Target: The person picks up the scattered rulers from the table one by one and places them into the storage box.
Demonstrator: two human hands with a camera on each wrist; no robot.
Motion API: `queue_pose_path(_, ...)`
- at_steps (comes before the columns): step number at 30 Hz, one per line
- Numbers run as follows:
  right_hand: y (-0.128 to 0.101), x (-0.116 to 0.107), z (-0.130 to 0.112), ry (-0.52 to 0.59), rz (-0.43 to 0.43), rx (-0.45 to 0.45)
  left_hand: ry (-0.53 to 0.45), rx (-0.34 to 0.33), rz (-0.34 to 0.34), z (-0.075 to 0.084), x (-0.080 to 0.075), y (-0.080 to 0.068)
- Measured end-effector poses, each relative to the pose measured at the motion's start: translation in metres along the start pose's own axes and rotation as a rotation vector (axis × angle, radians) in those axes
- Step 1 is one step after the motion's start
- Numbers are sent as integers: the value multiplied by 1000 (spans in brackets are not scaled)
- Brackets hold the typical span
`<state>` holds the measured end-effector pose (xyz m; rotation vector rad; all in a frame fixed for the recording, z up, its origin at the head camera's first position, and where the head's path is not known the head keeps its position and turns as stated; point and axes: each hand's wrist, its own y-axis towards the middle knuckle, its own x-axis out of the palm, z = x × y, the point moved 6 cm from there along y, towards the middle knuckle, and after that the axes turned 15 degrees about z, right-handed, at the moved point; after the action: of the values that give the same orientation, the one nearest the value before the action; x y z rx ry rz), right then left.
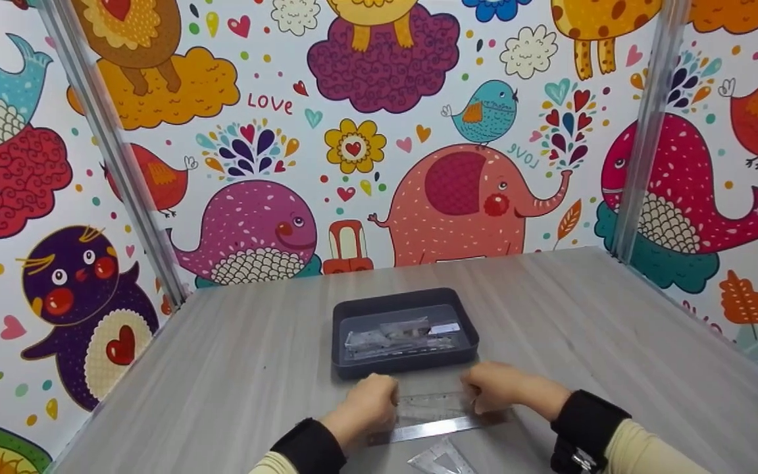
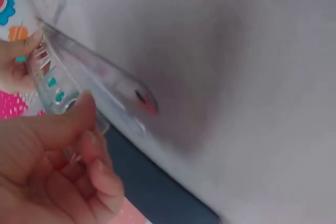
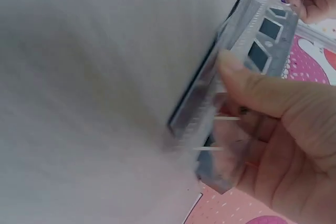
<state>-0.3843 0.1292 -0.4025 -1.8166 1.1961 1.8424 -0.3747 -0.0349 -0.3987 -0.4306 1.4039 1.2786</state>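
Note:
Both hands hold a clear plastic stencil ruler between them, just in front of the tray. My left hand pinches one end; thumb and curled fingers show in the left wrist view, beside the cut-outs of the stencil ruler. At the other end, my right hand grips it, thumb on top in the right wrist view, where the shaped cut-outs of the stencil ruler show. A shiny metal ruler lies along its near side. Closer to me is a clear set square.
A dark grey rectangular tray stands beyond the hands, holding clear plastic packets and a small white label. The wood-grain table meets walls printed with cartoon animals, with metal posts at the corners.

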Motion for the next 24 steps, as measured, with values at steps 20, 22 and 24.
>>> queue_pose_path(20, 60, -44, 22, -88, 809, 114, 0, -270, 489, -59, -36, 44)
queue_pose_path(22, 67, -40, 28, 9, 793, 186, -24, -310, 501, -61, -33, 49)
queue_pose_path(24, 73, -34, 34, 101, 743, 246, -52, -347, 498, -63, -28, 52)
